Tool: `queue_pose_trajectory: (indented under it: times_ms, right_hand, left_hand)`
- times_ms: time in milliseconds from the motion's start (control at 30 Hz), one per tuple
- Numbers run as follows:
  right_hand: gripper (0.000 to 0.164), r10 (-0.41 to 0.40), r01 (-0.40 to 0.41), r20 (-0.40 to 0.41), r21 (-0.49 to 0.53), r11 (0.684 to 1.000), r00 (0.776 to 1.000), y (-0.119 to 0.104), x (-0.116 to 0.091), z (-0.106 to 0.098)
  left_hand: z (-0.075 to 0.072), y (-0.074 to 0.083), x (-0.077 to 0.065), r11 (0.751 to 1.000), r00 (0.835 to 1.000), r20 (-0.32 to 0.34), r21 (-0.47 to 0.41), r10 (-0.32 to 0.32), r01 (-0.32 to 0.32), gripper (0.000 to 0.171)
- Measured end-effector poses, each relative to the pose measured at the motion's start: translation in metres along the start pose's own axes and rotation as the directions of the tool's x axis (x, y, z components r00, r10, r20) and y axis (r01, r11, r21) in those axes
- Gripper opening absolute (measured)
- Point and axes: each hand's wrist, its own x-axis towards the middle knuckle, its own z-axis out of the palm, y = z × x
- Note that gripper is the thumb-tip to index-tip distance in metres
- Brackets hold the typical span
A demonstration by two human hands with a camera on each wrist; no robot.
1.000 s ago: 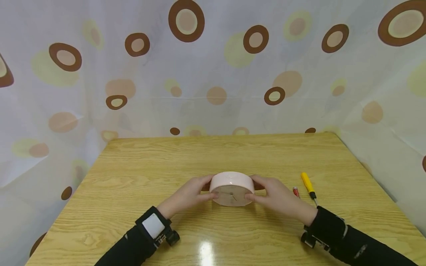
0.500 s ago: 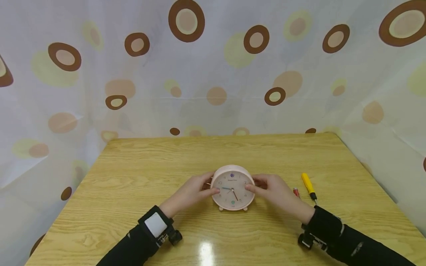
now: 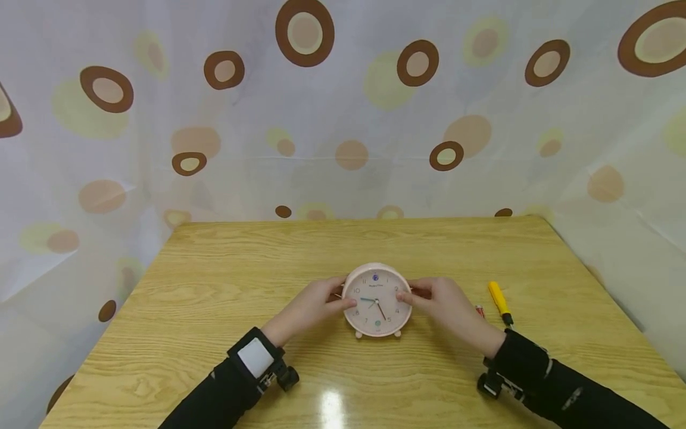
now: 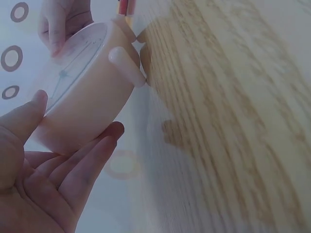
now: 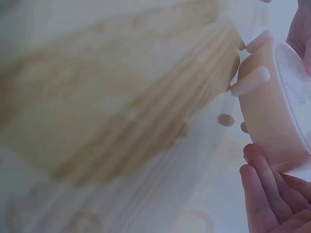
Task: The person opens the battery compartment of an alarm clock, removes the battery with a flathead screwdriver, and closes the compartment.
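Observation:
A round pale pink alarm clock (image 3: 377, 313) faces me at the middle of the wooden table, tilted slightly back, its two stubby feet pointing down. On its left side my left hand (image 3: 313, 307) grips it, thumb on the dial and fingers behind. My right hand (image 3: 442, 307) holds the opposite side the same way, thumb near the 3. In the left wrist view the clock's foot (image 4: 127, 67) shows close over the tabletop, and the left fingers curve along the casing. In the right wrist view the right fingertips (image 5: 253, 153) press the clock's side.
A yellow-handled screwdriver (image 3: 499, 299) lies on the table (image 3: 257, 256) to the right. Beside it is a small red cylinder, perhaps a battery (image 3: 480, 310), partly behind the right forearm. A dotted curtain (image 3: 321, 119) surrounds the table's back and sides.
The clock has turned from face-down tilt to facing me, its dial and feet coming into sight. Both hands have kept hold of it and shifted slightly up.

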Motion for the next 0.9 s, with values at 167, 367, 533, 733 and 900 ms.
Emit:
queue_pose_trajectory:
  times_ms: [167,367,533,733,900]
  right_hand:
    - [0.044,0.004,-0.004,-0.01,-0.035,0.999,1.0,0.002,0.006,0.0]
    - [0.036,0.006,-0.007,-0.013,-0.057,0.998,1.0,0.002,0.012,0.001]
    - [0.03,0.009,-0.009,0.003,-0.035,0.999,1.0,0.005,0.02,0.0]
    - [0.025,0.015,-0.014,0.016,-0.056,0.998,1.0,0.007,0.027,-0.002]
    - [0.026,0.01,-0.009,0.01,-0.09,0.996,1.0,0.006,0.035,-0.004]
  left_hand:
    - [0.0,-0.001,0.003,1.0,1.0,-0.007,-0.011,-0.014,0.014,0.047]
    - [0.001,0.0,0.006,0.999,0.999,-0.024,0.012,-0.047,0.047,0.044]
    - [0.002,-0.001,0.01,0.995,0.995,-0.063,0.062,-0.071,0.075,0.043]
    - [0.005,-0.003,0.014,0.99,0.988,-0.116,0.088,-0.1,0.11,0.042]
    - [0.005,-0.003,0.015,0.986,0.98,-0.164,0.107,-0.111,0.129,0.036]
